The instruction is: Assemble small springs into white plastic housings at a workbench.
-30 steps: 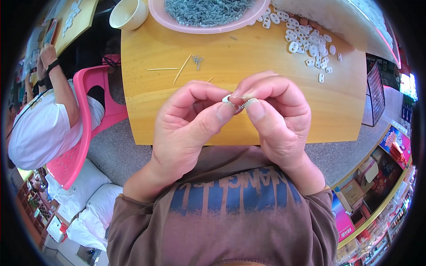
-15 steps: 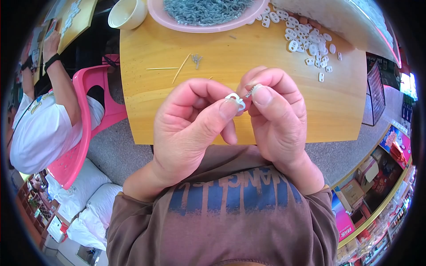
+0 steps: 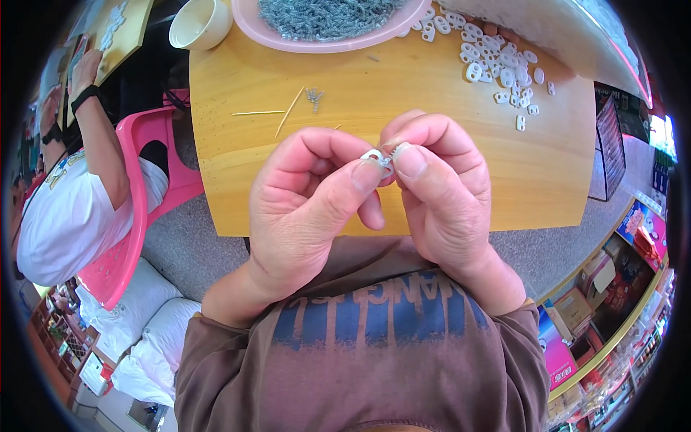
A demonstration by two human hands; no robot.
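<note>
Both hands meet at picture centre, above the near edge of the wooden desk (image 3: 403,108). The left hand (image 3: 309,209) has its thumb and forefinger clamped together on a small white plastic ring piece (image 3: 373,155). The right hand (image 3: 443,194) pinches in from 3 o'clock, its thumb tip touching the same piece; something small and metallic appears to sit between these fingers (too small to name with certainty).

Supplies lie well apart from the hands. A pink tray (image 3: 338,39) heaped with small grey metal screws (image 3: 324,13) stands at 12 o'clock. A scatter of white plastic pieces (image 3: 497,61) lies at 1 o'clock. A cream cup (image 3: 200,23) stands at 11 o'clock. Two thin wooden sticks (image 3: 277,114) and a few loose screws (image 3: 314,95) lie on the desk just beyond the hands.

At 9 o'clock another person in a white shirt (image 3: 65,216) sits on a pink chair (image 3: 137,209), facing away.

Judgement: the fitting is fine work. The left pinch should hold the piece steady while the right does the turning or pressing. Keeping the hands over the desk would let a dropped part land there rather than on the floor.
</note>
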